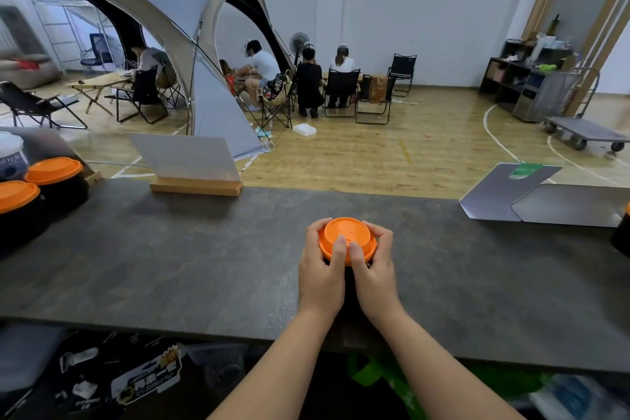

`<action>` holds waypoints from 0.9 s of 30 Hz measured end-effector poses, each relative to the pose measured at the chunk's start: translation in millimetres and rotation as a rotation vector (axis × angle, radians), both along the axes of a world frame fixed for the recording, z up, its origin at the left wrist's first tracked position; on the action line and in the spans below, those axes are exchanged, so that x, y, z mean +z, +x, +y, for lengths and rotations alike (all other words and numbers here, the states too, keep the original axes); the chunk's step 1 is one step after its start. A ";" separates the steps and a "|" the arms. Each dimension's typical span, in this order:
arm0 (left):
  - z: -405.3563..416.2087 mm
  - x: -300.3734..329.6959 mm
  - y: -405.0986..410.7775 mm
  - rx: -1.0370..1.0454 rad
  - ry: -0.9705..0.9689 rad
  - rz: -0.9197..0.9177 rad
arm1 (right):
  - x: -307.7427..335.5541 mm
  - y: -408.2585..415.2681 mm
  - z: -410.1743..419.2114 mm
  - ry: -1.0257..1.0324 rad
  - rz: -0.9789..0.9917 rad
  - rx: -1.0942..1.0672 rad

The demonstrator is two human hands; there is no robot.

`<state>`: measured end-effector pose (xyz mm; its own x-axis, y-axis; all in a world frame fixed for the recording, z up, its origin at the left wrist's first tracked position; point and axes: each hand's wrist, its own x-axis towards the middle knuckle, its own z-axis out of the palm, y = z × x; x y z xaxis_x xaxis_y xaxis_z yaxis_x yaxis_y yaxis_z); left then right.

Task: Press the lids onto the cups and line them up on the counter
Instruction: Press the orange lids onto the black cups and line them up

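An orange lid (347,235) sits on top of a black cup in the middle of the dark counter (170,259); the cup itself is almost wholly hidden behind my hands. My left hand (322,269) wraps the lid's left side, its thumb pressing on the top. My right hand (373,269) wraps the right side, thumb also on the top. Two more black cups with orange lids (53,170) (17,194) stand together at the counter's far left. Another cup (622,232) shows partly at the right edge.
A white sign in a wooden base (194,167) stands at the counter's far edge, left of centre. A folded grey card stand (531,198) lies at the far right. A white tub (12,153) sits behind the left cups. Beyond are a tent, folding chairs and seated people.
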<state>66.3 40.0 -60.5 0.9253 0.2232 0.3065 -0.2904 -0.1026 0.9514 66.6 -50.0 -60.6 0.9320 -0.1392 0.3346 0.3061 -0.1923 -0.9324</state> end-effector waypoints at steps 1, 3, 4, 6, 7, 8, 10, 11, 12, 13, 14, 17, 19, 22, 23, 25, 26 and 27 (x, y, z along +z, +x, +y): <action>-0.2 0.1 0.9 -0.002 -0.011 0.001 | -0.7 1.0 -0.1 0.004 -0.001 0.003; -1.2 -0.1 1.8 -0.012 -0.029 -0.002 | -2.1 1.9 -0.6 0.007 -0.007 0.009; -1.6 -1.1 2.5 -0.015 -0.036 -0.004 | -2.7 2.2 -0.8 0.007 -0.006 0.007; -2.3 -2.4 3.5 -0.017 -0.048 -0.005 | -3.4 2.5 -1.4 0.006 -0.008 0.007; -2.5 -2.9 4.3 -0.016 -0.053 -0.004 | -3.1 2.9 -1.5 0.004 -0.009 0.010; -2.4 -3.8 5.1 -0.015 -0.059 -0.005 | -2.7 3.6 -1.7 0.022 -0.007 0.018; -1.8 -6.1 7.5 -0.016 -0.086 -0.004 | -5.1 7.6 -2.9 0.129 -0.010 0.040; -1.6 -7.0 8.6 -0.018 -0.106 -0.003 | -6.9 9.5 -3.9 0.172 -0.018 0.043; -1.6 -7.3 9.3 -0.019 -0.126 -0.003 | -8.5 11.1 -4.6 0.187 -0.026 0.036; -1.6 -7.6 9.8 -0.016 -0.143 -0.007 | -9.9 12.1 -5.0 0.178 -0.028 0.025; -1.6 -7.7 10.2 -0.010 -0.155 -0.013 | -11.0 12.9 -5.0 0.169 -0.025 0.013; -1.2 -8.4 11.5 -0.001 -0.145 -0.010 | -13.1 15.0 -4.1 0.135 -0.025 0.002; -0.5 -9.6 12.1 0.000 -0.116 -0.001 | -14.4 16.7 -3.6 0.094 -0.031 0.009; -0.9 -8.2 12.5 0.012 -0.100 -0.005 | -15.7 19.2 -4.5 0.068 -0.056 0.012; -1.1 -8.0 13.2 0.020 -0.097 -0.006 | -15.1 20.0 -4.9 0.062 -0.060 0.014; -1.4 -8.3 13.8 0.025 -0.090 0.000 | -13.8 20.2 -6.3 0.048 -0.057 0.029; -1.7 -8.6 13.5 0.023 -0.087 0.007 | -13.2 19.2 -7.1 0.042 -0.054 0.037; -2.0 -8.6 13.0 0.023 -0.084 0.015 | -13.3 18.2 -7.6 0.043 -0.052 0.042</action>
